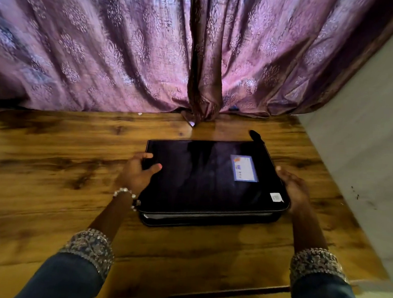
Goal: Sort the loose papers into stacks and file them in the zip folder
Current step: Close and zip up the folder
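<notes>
Dim, blurred, backlit through curtain (pixel 128 51)

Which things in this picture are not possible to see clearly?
Head view only:
- Papers inside the zip folder: cover hides them; only a pale edge shows.
- Blue label: print too small.
- Right hand fingers: behind the folder's side.
- Left hand: fingertips blurred.

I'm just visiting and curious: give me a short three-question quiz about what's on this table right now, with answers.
1. True or false: the zip folder lies flat with its cover closed on the wooden table.
2. Which hand takes a curled grip on the folder's edge, thumb on top?
3. What hangs behind the table: A blinds, B a patterned curtain, C shelves?

Key
1. True.
2. The left hand; the right hand rests against the opposite edge.
3. B.
</notes>
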